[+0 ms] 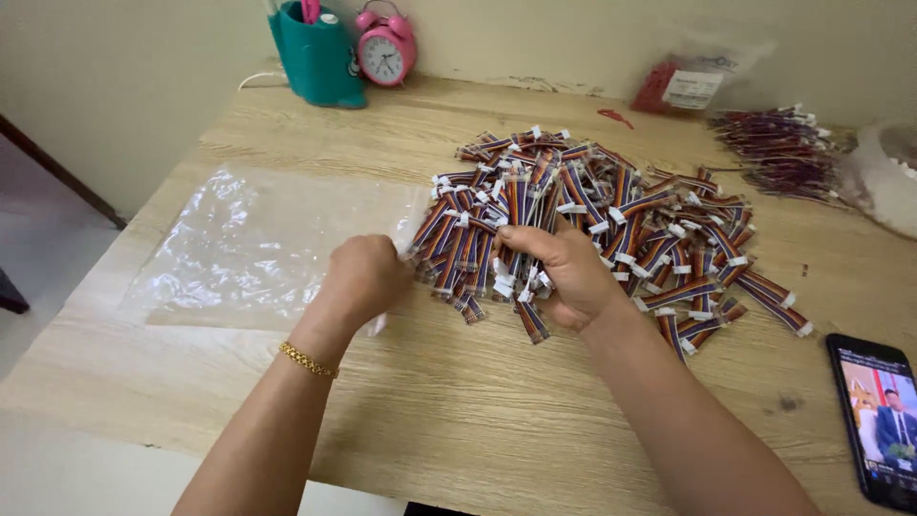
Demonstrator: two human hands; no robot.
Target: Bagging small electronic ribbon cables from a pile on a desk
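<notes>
A big heap of short multicoloured ribbon cables with white end connectors lies on the wooden table. My right hand is closed around a bunch of these cables at the heap's near edge. My left hand, with a gold bracelet at the wrist, pinches the right edge of a clear plastic bag that lies flat to the left of the heap. The fingertips of both hands are hidden.
A teal holder and a pink alarm clock stand at the back. A bag of red parts, a pile of dark red wires and a white container sit back right. A phone lies at the right edge.
</notes>
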